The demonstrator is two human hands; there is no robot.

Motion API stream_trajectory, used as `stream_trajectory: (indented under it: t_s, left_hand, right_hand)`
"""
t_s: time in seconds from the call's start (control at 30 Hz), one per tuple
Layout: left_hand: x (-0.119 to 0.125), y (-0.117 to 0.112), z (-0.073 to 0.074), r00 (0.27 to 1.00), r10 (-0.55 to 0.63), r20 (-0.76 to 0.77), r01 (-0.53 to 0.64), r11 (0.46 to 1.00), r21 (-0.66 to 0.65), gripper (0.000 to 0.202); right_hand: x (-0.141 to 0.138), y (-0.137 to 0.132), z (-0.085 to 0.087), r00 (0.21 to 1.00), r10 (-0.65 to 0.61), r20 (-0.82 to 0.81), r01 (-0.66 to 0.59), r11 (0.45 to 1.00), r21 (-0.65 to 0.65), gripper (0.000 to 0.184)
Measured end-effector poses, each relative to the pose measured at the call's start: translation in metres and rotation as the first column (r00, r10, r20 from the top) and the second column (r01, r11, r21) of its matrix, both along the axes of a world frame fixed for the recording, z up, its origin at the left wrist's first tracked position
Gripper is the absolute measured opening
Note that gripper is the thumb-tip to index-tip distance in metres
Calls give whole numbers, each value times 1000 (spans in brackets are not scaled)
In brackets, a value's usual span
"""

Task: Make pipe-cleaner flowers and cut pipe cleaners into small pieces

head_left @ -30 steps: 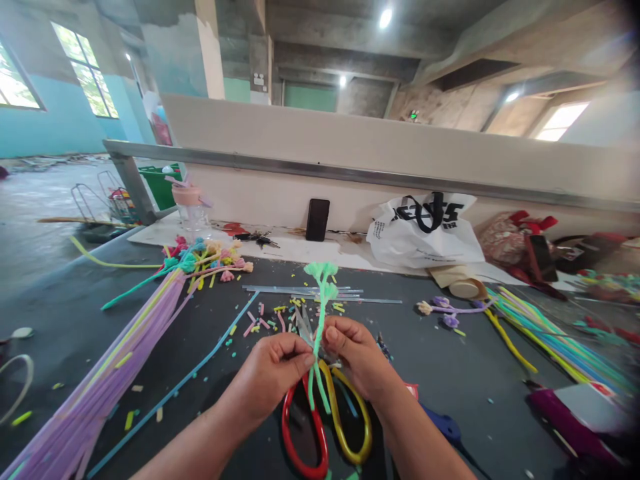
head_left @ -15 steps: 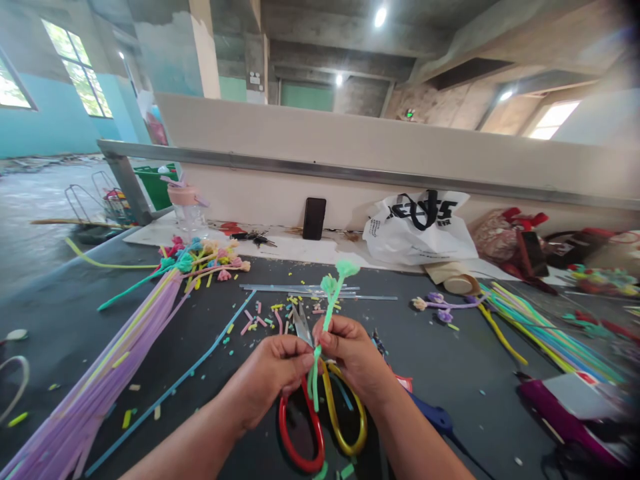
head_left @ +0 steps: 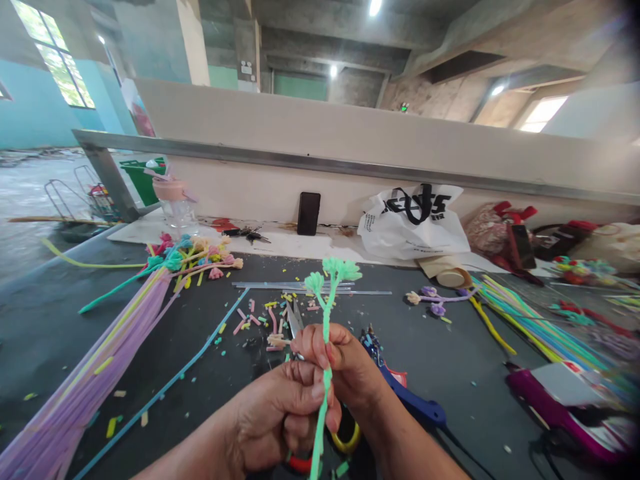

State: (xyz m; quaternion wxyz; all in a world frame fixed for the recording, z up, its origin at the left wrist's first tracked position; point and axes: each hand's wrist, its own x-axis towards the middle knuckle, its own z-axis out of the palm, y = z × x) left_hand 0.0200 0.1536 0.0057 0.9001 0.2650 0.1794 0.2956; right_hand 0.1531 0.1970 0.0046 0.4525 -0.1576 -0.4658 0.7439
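Green flower (head_left: pixel 327 320): likely light, bendable, soft-headed; best held by stem (head_left: pixel 327 381), where left hand (head_left: pixel 280 403) and right hand (head_left: pixel 347 367) pinch it.

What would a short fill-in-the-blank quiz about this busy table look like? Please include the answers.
1. The left hand and the right hand hold a fuzzy flower coloured ____.
2. The scissors, partly hidden by the hands, have one red handle and one ____ handle.
3. The lid of the clear cup is ____.
4. As the person sees it, the phone stands to the ____ of the white bag.

Missing words: green; yellow; pink; left.
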Motion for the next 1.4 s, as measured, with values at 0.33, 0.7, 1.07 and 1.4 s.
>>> stream_trajectory:
  t_s: [0.33,0.7,1.07,1.4]
  left_hand:
    - [-6,10,6,879,390,-275,-323,911,258,24]
    - [-7,15,-1,805,497,-324,-363,844,394,26]
    - [-11,15,-12,278,908,-314,-107,355,929,10]
    - [-17,24,1,586,577,-569,-161,771,616,26]
  right_hand:
    - [6,10,1,985,-71,156,76,997,-25,22]
    - [7,14,-5,944,-163,287,136,984,111,19]
    - [0,15,-4,683,-388,619,251,920,301,22]
    - [-1,13,1,615,-431,661,220,898,381,13]
